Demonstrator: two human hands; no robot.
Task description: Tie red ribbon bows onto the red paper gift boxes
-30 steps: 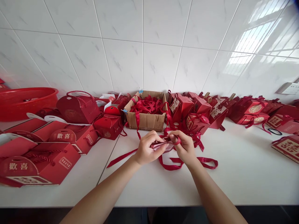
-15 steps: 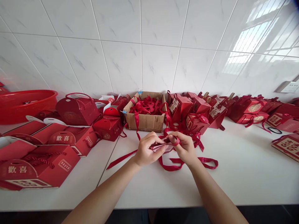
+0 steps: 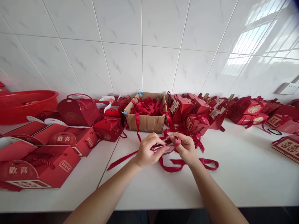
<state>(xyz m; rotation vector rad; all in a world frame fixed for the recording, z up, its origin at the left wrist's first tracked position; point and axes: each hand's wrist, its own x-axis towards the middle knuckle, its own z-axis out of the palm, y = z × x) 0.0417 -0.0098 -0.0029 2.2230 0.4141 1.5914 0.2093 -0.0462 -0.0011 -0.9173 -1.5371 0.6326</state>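
Observation:
My left hand (image 3: pixel 149 150) is closed on a small red box (image 3: pixel 168 150), gripping its left side near the middle of the white table (image 3: pixel 168 193). Opposite it, my right hand (image 3: pixel 185 147) pinches a red ribbon (image 3: pixel 178 142) against the box's right side. My fingers cover much of the box. Loose lengths of ribbon (image 3: pixel 171 169) lie on the table under and beside my hands, one end reaching out to the left and a loop to the right.
Behind my hands stands a cardboard box (image 3: pixel 146 122) full of red ribbon. Red boxes with rope handles (image 3: pixel 58 161) fill the left, with a red basin (image 3: pixel 28 105) behind them. Ribboned boxes (image 3: pixel 197 123) line the wall at right, near a black ring (image 3: pixel 274 131).
Both hands keep their hold on the box and ribbon, with only slight finger movement. The whole view has shifted very slightly.

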